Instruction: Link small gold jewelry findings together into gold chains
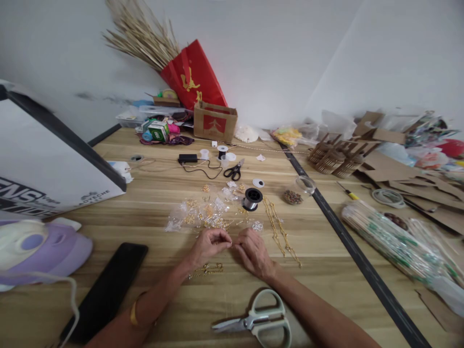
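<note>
My left hand (210, 245) is closed in a pinch, with a tiny light-coloured piece showing at its fingertips; the piece is too small to name. Just beside it, my right hand (253, 251) has its fingers curled together, tips almost meeting those of the left. What lies inside the right fingers is hidden. Beyond the hands spread small gold beads and findings (217, 222) on clear plastic bags (177, 217). A spool of silvery wire (252, 199) stands behind the right hand. To its right lies a long gold chain (277, 224), and a shorter gold chain (206, 271) rests below my left hand.
White-handled scissors (268, 316) lie open near the front edge. A black phone (108, 285) and a purple-and-white appliance (47, 246) are at left. Black scissors (235, 171) sit farther back. A jar of beads (295, 193) and bundled sticks (384, 239) are at right.
</note>
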Demonstrator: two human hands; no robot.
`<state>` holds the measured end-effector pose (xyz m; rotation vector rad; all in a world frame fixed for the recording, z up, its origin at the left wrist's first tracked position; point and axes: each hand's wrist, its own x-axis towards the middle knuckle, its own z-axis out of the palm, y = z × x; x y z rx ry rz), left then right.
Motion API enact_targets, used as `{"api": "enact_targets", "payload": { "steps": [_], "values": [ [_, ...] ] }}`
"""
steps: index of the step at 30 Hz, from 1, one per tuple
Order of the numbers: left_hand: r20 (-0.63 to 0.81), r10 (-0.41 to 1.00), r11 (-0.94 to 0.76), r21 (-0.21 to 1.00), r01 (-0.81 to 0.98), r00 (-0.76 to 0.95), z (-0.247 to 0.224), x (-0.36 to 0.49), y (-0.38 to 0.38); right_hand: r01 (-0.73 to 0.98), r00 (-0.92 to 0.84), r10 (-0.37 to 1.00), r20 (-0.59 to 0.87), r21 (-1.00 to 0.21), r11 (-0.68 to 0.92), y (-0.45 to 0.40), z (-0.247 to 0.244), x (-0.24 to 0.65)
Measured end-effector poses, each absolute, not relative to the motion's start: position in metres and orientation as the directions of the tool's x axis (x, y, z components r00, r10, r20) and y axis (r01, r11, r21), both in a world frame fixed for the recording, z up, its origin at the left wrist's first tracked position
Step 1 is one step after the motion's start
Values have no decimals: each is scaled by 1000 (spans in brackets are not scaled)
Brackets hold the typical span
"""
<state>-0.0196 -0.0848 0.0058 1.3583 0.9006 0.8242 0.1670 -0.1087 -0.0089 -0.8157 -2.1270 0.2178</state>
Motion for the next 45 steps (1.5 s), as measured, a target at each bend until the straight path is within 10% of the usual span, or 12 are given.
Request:
{"api": "enact_targets", "payload": {
  "steps": [45],
  "values": [
    [4, 893, -78, 986, 145, 450, 9, -21, -85, 441, -447, 600, 664, -419, 793, -109, -5, 165]
  ]
}}
